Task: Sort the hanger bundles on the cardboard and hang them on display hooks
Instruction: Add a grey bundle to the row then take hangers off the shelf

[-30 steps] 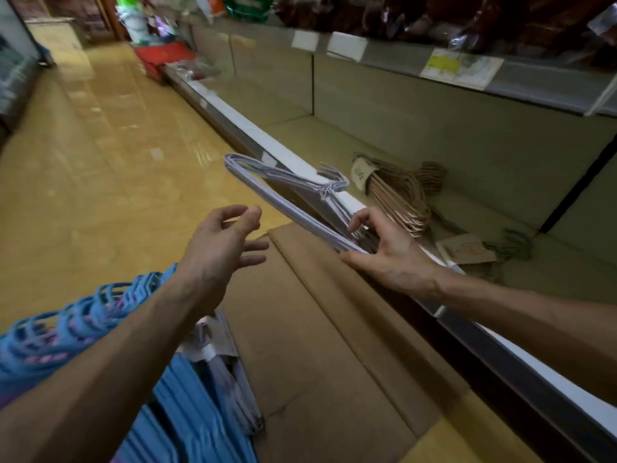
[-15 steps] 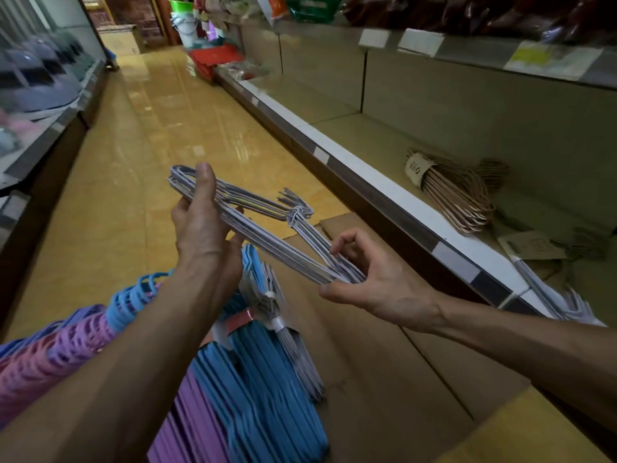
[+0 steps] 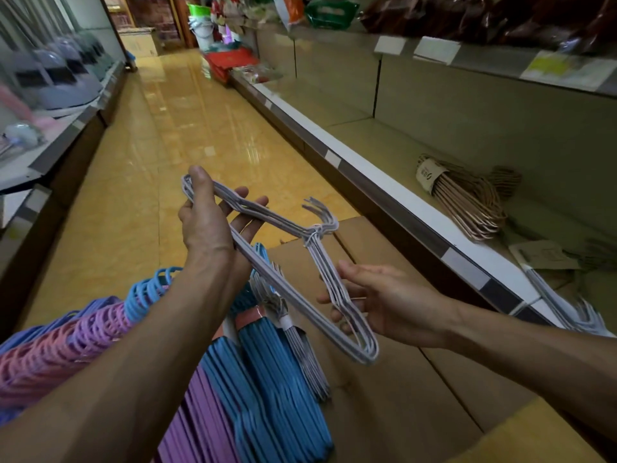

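I hold a tied bundle of white wire hangers (image 3: 300, 289) in the air above the cardboard (image 3: 394, 396). My left hand (image 3: 207, 222) grips its far corner, thumb over the top and fingers underneath. My right hand (image 3: 384, 302) holds the near side with loosely curled fingers. Their hooks point away to the right. On the cardboard below lie blue hangers (image 3: 277, 389), purple hangers (image 3: 197, 419) and a grey wire bundle (image 3: 300, 345). Pink, purple and blue hooks (image 3: 83, 332) fan out at the lower left.
The long shelf (image 3: 367, 172) on the right holds a rose-gold hanger bundle (image 3: 467, 198), a paper label (image 3: 541, 253) and white hangers (image 3: 567, 312) at its edge. A yellow tiled aisle (image 3: 187, 121) runs ahead. Another shelf with goods (image 3: 50, 91) lines the left.
My left hand reached the white bundle and took its far corner. The bundle came closer and lower over the cardboard, and my view swung left to show the coloured hangers.
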### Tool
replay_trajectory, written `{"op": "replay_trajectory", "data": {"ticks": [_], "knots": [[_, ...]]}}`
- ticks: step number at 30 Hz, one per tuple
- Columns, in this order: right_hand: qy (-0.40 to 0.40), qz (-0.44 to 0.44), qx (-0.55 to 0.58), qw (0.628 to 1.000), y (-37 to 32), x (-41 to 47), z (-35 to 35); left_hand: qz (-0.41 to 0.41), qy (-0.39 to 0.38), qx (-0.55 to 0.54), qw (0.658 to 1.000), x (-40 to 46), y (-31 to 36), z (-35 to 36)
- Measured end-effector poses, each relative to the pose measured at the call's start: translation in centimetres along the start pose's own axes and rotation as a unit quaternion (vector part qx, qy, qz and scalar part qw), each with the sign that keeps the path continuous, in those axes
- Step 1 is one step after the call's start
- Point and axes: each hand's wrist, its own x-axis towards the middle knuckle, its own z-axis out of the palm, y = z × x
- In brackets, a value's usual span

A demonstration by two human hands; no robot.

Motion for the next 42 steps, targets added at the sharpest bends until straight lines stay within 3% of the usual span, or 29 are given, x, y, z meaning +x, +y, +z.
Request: {"op": "replay_trajectory", "data": {"ticks": [7,15,21,26,30,42], "knots": [[-0.095,0.024,0.049,0.994,-1.0,0.0,-1.4,-0.041,-0.089,-0.022,0.995,-1.3,0.0,0.9],[-0.100,0.014,0.026,0.995,-1.1,0.1,-2.2,-0.068,-0.110,0.035,0.991,-1.7,-0.4,1.5],[-0.098,0.024,0.008,0.995,-1.7,0.0,-3.1,-0.061,-0.154,0.219,0.961,-1.2,-0.6,1.6],[-0.049,0.000,-0.042,0.998,-1.5,0.7,-4.3,0.007,-0.143,0.441,0.886,-0.3,-1.2,0.2],[-0.001,-0.002,-0.092,0.996,-0.7,1.7,-4.6,0.037,-0.148,0.523,0.839,0.0,-1.3,-0.9],[0.115,0.055,-0.186,0.974,2.6,6.1,-4.8,0.084,-0.112,0.485,0.863,1.2,-1.0,-2.2]]}}
